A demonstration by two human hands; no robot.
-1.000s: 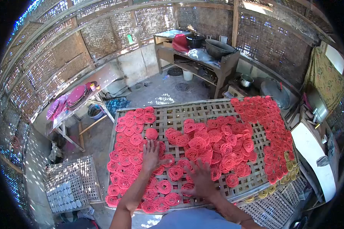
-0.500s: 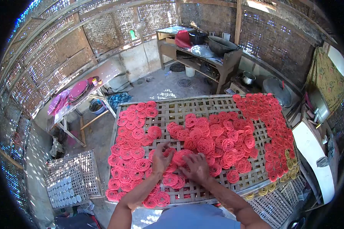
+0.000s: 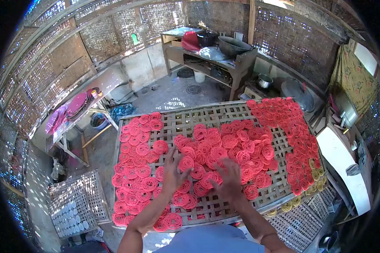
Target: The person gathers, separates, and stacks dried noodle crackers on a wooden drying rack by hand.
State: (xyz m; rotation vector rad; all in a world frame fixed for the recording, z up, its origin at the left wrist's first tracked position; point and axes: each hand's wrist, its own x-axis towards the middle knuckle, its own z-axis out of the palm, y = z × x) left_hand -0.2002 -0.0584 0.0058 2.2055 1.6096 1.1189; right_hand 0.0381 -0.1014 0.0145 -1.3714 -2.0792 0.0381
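Observation:
Many red, round coils of thin strands (image 3: 245, 156) lie heaped in the middle of a woven slatted rack (image 3: 215, 114). My left hand (image 3: 173, 173) is over the coils left of the heap, its fingers spread and nothing visibly held. At the heap's near edge, my right hand (image 3: 230, 181) reaches with its fingers apart, over or touching the coils there. One red coil (image 3: 186, 163) shows between the two hands. Overlapping rows of red coils (image 3: 133, 173) cover the rack's left side, and more rows (image 3: 297, 139) fill its right side.
Yellow coils (image 3: 318, 173) sit at the rack's right edge. Behind it stands a wooden shelf (image 3: 238, 76) with a large dark pan (image 3: 234, 45). A side bench (image 3: 69, 124) is at the left. Woven trays (image 3: 99, 189) lean low at the left.
My hands have moved apart from the coil that was between them, and their fingers have spread. The right hand has shifted right. The whole view has moved slightly.

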